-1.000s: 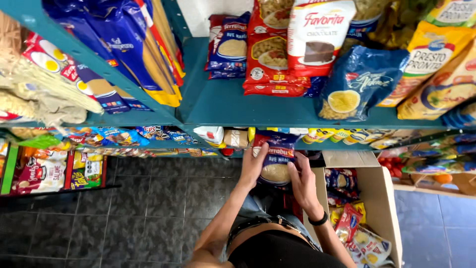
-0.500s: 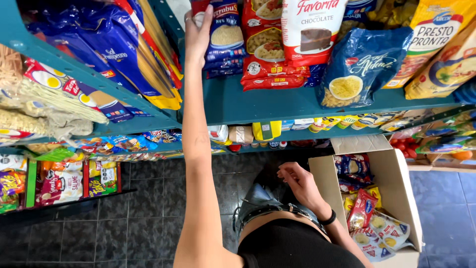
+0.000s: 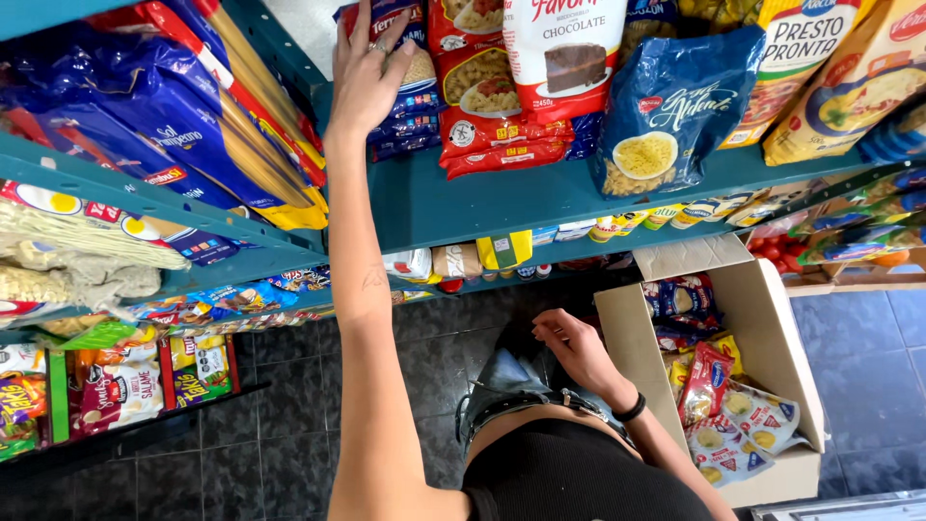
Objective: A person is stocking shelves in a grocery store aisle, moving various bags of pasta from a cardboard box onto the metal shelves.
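Glossy blue pasta packet (image 3: 410,92) on teal metal shelf (image 3: 463,207): left hand (image 3: 365,72) flat against it, fingers spread; right hand (image 3: 577,349) loosely open, empty, beside cardboard box (image 3: 772,328).

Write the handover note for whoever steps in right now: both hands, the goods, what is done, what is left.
Left hand: raised to the teal shelf, flat on the blue pasta packet stacked there.
Right hand: empty, held low beside the open cardboard box on the floor.
Done: that packet is on the shelf, beside the red pasta packets.
Left: the packets in the box are not yet shelved.
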